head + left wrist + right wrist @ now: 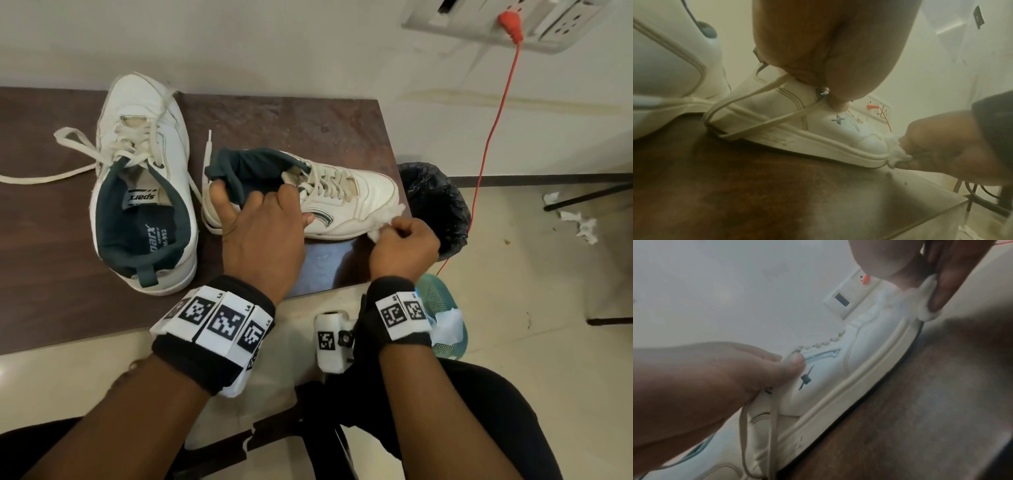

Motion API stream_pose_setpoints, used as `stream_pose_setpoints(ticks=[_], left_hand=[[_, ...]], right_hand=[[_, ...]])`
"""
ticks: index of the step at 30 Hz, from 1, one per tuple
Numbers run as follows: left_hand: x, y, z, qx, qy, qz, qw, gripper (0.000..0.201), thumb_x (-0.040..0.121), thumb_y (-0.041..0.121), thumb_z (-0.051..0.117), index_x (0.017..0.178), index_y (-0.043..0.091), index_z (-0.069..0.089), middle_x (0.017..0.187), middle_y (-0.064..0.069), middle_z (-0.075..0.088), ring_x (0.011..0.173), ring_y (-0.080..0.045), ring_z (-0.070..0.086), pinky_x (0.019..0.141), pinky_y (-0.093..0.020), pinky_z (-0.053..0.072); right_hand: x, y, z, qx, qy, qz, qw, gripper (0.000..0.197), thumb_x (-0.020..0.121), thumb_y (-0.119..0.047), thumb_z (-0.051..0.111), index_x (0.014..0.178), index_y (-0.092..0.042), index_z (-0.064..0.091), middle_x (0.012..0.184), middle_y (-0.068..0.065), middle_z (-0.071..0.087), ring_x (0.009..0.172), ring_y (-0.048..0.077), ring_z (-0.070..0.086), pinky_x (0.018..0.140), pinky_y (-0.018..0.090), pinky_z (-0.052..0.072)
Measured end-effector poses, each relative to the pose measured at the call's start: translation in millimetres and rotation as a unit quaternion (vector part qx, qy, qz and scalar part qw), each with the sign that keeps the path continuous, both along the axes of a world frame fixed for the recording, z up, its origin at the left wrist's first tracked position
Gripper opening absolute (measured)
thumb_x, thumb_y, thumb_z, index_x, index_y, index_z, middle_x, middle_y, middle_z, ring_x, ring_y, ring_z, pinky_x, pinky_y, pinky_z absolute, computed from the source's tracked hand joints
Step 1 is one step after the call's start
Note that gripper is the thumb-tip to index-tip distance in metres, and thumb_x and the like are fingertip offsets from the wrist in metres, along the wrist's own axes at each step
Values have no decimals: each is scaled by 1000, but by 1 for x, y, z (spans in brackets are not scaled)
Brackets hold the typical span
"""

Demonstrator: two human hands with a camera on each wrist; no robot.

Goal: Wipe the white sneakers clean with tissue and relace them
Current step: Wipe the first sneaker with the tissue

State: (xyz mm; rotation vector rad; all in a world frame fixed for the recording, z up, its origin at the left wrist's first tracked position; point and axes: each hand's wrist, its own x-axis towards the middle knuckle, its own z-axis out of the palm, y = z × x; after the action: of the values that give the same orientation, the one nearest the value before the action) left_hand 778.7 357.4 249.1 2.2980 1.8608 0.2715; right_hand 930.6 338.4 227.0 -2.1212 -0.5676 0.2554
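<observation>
Two white sneakers with dark green lining are on the brown table [51, 257]. One sneaker [144, 178] stands at the left with its laces loose. The other sneaker [352, 202] [818, 129] [859, 353] lies with its toe to the right. My left hand [253, 202] [828, 48] [715, 378] grips its collar, thumb on the side panel. My right hand [394, 229] [941, 154] pinches a wad of white tissue [375, 234] [897, 152] [927, 305] and holds it against the toe, at the sole's edge.
A bin with a black bag [435, 205] stands just past the table's right edge. A teal basket [445, 342] holding tissue sits below it. A red cable [493, 137] hangs from the wall socket [507, 24]. Tissue scraps [579, 222] lie on the floor.
</observation>
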Motion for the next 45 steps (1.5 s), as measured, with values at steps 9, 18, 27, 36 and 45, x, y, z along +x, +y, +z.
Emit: stream_pose_setpoints(ticks=[9,18,27,36,45], left_hand=[[5,-5,1,29,15,12,999,21,94,27,41,95,10,52,76,-7,65,82,-31,63,111,-60,2],[5,-5,1,7,11,-1,1000,23,97,33,48,98,10,54,77,-5,67,81,-29,64,112,-60,11],[4,-6,11,3,43,-17,999,16,95,26,49,99,12,55,72,-2,64,76,-26,64,114,-57,12],[0,-6,20,-24,45,-27,998,20,97,26,44,102,13,57,68,0,63,73,-25,63,114,-57,14],[-2,-5,30,-77,49,-60,994,28,91,26,41,116,17,51,66,7,50,78,-20,61,115,-54,7]], right_hand=[[-62,-15,-14,5,145,39,989,17,76,3,68,78,-13,63,82,10,67,75,19,61,68,17,47],[-35,-2,-8,22,149,-69,986,14,76,5,60,86,1,69,86,15,69,80,26,64,77,33,55],[-56,-10,10,23,59,142,988,15,84,-6,66,98,-10,71,94,4,71,89,15,66,84,29,54],[-34,4,17,-4,-129,237,963,13,81,-3,65,90,-5,74,87,8,71,81,19,64,76,27,51],[-50,7,17,-14,-40,232,972,18,85,-7,63,100,-7,72,96,8,73,91,20,67,85,39,54]])
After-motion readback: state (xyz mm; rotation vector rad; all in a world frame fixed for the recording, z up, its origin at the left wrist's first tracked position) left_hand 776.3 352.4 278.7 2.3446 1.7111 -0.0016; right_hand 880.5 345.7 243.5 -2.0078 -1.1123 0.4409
